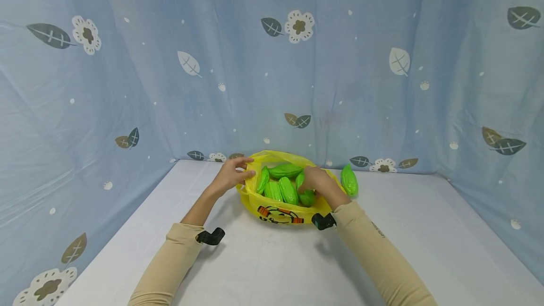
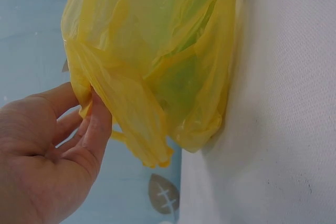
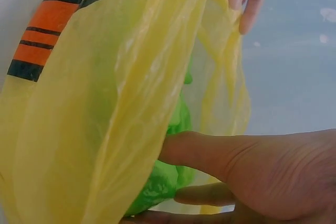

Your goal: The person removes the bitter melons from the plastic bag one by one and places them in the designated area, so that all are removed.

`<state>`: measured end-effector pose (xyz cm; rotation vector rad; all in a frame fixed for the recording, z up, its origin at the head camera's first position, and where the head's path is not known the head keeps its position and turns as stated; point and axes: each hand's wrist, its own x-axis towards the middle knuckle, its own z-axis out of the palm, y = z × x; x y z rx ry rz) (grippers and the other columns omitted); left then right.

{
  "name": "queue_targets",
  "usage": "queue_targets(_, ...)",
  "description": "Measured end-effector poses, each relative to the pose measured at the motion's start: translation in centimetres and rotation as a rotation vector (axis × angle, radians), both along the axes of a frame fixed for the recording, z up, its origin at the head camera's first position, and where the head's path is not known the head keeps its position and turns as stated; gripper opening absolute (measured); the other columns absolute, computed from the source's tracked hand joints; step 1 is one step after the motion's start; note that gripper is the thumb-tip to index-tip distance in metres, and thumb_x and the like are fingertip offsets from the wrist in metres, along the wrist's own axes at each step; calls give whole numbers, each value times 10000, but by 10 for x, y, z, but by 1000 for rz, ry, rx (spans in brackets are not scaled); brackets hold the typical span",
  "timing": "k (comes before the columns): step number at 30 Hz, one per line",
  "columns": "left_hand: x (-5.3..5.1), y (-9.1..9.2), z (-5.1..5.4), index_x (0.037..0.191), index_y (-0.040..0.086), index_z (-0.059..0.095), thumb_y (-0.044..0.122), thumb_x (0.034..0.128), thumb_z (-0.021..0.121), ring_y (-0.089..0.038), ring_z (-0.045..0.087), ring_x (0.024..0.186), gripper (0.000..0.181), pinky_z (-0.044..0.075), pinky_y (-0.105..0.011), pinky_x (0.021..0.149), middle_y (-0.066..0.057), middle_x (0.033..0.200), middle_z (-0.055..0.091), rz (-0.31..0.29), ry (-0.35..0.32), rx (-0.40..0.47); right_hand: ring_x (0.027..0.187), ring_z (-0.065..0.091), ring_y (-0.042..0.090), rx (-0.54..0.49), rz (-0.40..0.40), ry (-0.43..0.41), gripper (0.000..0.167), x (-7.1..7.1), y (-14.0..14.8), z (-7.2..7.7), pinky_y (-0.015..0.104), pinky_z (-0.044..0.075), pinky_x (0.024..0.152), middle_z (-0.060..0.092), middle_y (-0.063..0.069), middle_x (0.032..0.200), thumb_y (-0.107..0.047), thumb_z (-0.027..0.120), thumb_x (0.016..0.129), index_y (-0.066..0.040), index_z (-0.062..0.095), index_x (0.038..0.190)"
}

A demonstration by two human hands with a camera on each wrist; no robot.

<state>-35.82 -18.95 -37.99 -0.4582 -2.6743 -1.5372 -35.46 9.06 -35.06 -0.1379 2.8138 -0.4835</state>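
A yellow plastic bag (image 1: 250, 204) with an orange and black print lies on the table, its mouth spread wide. Several glossy green bitter melons (image 1: 288, 191) are inside it. My left hand (image 1: 231, 175) pinches the left edge of the bag's mouth between thumb and fingers, as the left wrist view shows. Reaching into the right side of the bag, my right hand (image 1: 319, 182) grips one bitter melon (image 1: 306, 197). In the right wrist view, the bag's wall partly hides that bitter melon (image 3: 160, 184) and some fingertips.
Another bitter melon (image 1: 349, 181) lies on the white table (image 1: 263, 263) just right of the bag, near the back edge. A blue curtain (image 1: 238, 84) with leaf and flower prints hangs right behind the table and along its sides.
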Motion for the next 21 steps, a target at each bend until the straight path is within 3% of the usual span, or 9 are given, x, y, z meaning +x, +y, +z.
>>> queue_targets(13, 0, 1, -1, 1372, 141, 569, 249, 916, 708, -241, 711, 937, 488, 614, -446, 769, -168, 1196, 578, 1, -10, 6, 670, 705, 320, -35, 10, -7, 350, 3, 0, 0, 366, 610, 610, 597, 136, 937, -219, 791, 832, -8, 598, 1033)
queue_targets(16, 0, 0, -1, 1371, 139, 570, 252, 917, 707, -235, 711, 927, 487, 616, -434, 761, -169, 1192, 576, 1, -7, 3, 675, 708, 324, -40, 6, -5, 385, 2, 0, -1, 378, 616, 626, 601, 150, 979, -219, 787, 836, -3, 588, 1085)
queue_targets(21, 0, 0, -1, 1372, 139, 568, 254, 922, 702, -223, 712, 910, 484, 619, -410, 750, -166, 1176, 573, -4, -3, 1, 682, 709, 331, -63, -5, -20, 552, 0, -1, -3, 405, 622, 646, 568, 220, 1194, -208, 771, 852, -1, 504, 1288)
